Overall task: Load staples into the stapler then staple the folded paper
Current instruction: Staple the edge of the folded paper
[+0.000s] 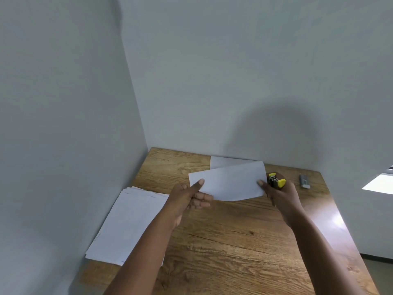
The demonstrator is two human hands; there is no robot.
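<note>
Holding folded paper [228, 183] both hands; stapler [276, 180] label unreadable.

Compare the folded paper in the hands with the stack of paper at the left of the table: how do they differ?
The folded paper is held above the table by the left hand and the right hand; the stack of paper lies flat on it, untouched. The folded paper is doubled over and looks smaller; the stack's sheets are unfolded and fanned unevenly. Both are plain white.
</note>
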